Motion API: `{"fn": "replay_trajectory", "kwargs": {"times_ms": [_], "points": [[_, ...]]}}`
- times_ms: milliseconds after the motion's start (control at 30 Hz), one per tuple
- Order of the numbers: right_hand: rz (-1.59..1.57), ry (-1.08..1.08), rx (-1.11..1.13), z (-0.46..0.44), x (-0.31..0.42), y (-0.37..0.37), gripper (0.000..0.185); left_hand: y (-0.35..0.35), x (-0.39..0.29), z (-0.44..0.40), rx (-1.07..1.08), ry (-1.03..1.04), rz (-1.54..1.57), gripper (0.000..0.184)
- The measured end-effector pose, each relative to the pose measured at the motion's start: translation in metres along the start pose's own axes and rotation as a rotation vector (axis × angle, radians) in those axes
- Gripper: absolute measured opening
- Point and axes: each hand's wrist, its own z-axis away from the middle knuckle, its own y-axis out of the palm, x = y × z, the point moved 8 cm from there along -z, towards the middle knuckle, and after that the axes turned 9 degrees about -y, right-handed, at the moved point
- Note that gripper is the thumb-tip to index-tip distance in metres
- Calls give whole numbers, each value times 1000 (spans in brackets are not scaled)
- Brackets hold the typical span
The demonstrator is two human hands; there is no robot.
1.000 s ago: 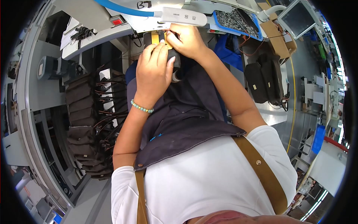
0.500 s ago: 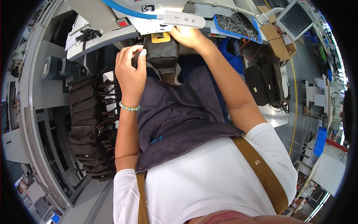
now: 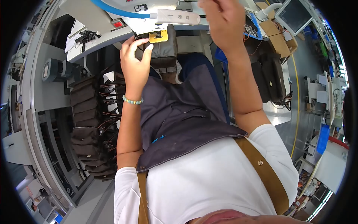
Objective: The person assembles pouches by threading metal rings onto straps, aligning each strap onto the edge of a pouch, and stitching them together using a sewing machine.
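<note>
A dark, boxy leather-like cover (image 3: 164,52) sits under the front edge of the machine, above my lap. Against its upper part lies a yellow plate (image 3: 159,36) with a dark cut-out. My left hand (image 3: 135,61) is at the cover's left edge, thumb and fingers closed about the dark material there. Raised in front of the bench, my right hand (image 3: 225,24) is clear of the cover. Its fingers look bent but are smeared and partly cut off by the frame's top, so whether they hold anything is hidden. Behind it shows the blue tray (image 3: 257,35) of small metal parts.
A white handle-like unit (image 3: 178,17) on a blue hose (image 3: 123,14) crosses the machine top. A red switch (image 3: 118,24) is on its left. Dark covers with wires hang at left (image 3: 86,119) and lie at right (image 3: 271,80). A monitor (image 3: 293,16) stands at far right.
My right hand has left the cover's right side and risen up and right, before the tray. My left hand has shifted slightly up and right against the cover; more of the yellow plate shows.
</note>
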Motion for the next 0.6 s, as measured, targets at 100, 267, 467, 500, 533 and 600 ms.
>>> {"fn": "replay_trajectory", "kwargs": {"times_ms": [100, 267, 467, 500, 533, 600], "points": [[89, -38, 101, -22, 9, 21, 41, 11, -14, 0, 21, 20, -66, 25], [-222, 249, 30, -3, -14, 25, 43, 26, -18, -3, -42, 155, -196, 28], [-893, 218, -44, 12, -36, 17, 31, 39, -15, -9, 69, 93, -112, 20], [-985, 189, -74, 18, -40, 15, 29, 40, -13, -10, 81, 63, -78, 19], [-1078, 159, -102, 24, -43, 13, 27, 42, -12, -9, 84, 60, -75, 19], [-1178, 197, -154, 43, -54, 13, 25, 43, -9, -7, 87, 53, -71, 18]]}}
